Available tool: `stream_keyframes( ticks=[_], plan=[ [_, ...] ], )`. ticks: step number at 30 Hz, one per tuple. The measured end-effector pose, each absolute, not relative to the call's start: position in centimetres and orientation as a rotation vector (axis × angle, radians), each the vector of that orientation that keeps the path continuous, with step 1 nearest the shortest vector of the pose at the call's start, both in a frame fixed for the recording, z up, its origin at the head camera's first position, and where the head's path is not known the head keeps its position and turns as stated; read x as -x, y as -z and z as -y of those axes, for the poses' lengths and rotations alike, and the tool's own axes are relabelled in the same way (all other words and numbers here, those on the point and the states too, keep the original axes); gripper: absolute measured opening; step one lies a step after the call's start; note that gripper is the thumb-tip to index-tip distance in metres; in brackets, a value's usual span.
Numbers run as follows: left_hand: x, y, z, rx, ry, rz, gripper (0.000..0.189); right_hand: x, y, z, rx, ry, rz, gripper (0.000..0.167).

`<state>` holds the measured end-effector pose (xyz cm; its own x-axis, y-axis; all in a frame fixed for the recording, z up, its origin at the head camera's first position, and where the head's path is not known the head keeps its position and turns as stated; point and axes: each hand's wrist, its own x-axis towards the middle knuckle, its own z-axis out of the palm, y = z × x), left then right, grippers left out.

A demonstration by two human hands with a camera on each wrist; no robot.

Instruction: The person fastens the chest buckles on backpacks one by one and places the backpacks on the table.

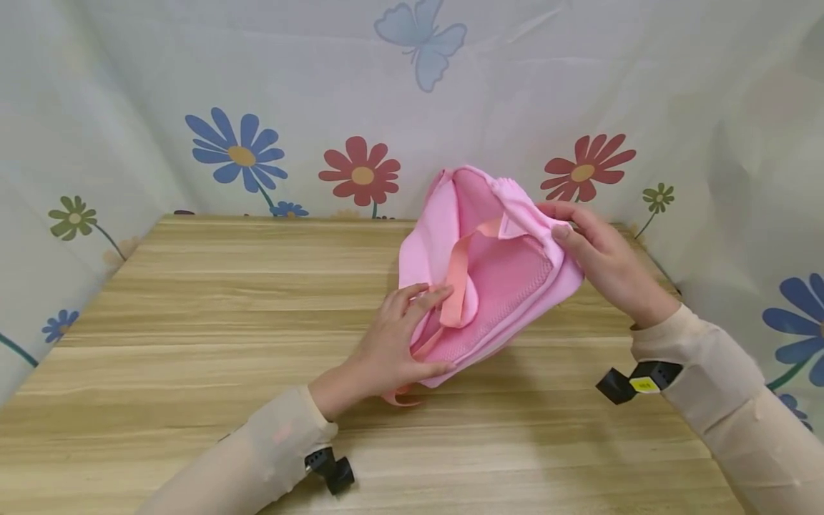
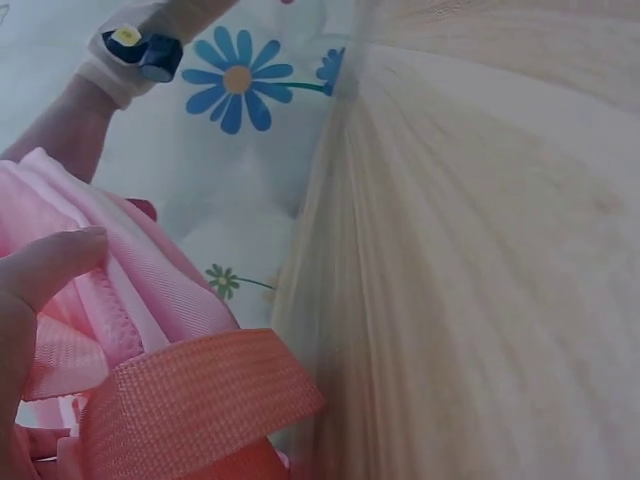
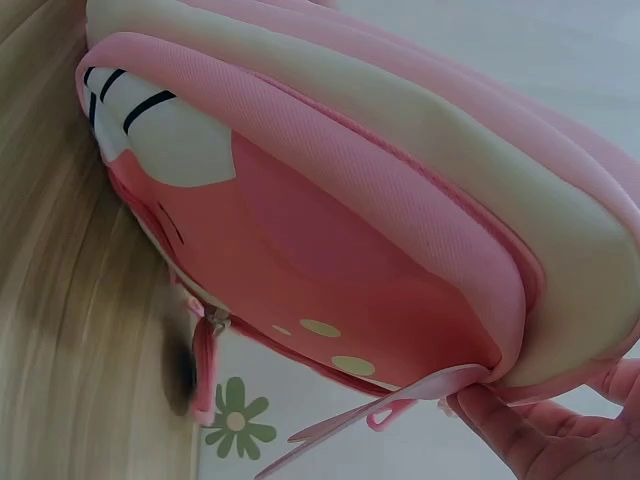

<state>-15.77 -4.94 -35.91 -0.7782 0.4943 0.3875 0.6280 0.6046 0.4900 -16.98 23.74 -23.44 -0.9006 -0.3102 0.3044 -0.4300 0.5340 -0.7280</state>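
Note:
A small pink backpack (image 1: 508, 286) is held tilted over the table, its padded back with a coral strap (image 1: 456, 279) facing up in the head view. My left hand (image 1: 386, 347) grips its lower left end, thumb along the near edge and fingers over the strap side. At the upper right corner, my right hand (image 1: 611, 265) pinches the bag's edge between thumb and fingers. The right wrist view shows the decorated front panel (image 3: 330, 240) and a hanging zipper pull (image 3: 205, 370). Close to the left wrist camera, a loop of coral webbing (image 2: 200, 400) sticks out.
The wood-grain table (image 1: 225, 300) spreads beneath the bag. A pale curtain (image 1: 302, 79) printed with flowers and a butterfly stands behind it and along both sides. Both wrists carry small black cameras, such as the right camera (image 1: 637, 381).

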Motion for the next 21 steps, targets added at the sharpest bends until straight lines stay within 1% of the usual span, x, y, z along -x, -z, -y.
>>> stream_keyframes(
  ticks=[5, 21],
  plan=[
    [15.8, 35.7, 5.3, 0.931, 0.863, 2.672, 0.095, 17.0, 24.6, -24.0, -0.650, -1.324, 2.608, 0.043],
    [15.7, 35.4, 5.7, 0.950, 0.682, 2.809, 0.091, 16.3, 28.0, -25.0, -0.567, -1.365, 2.607, 0.042]
  ],
)
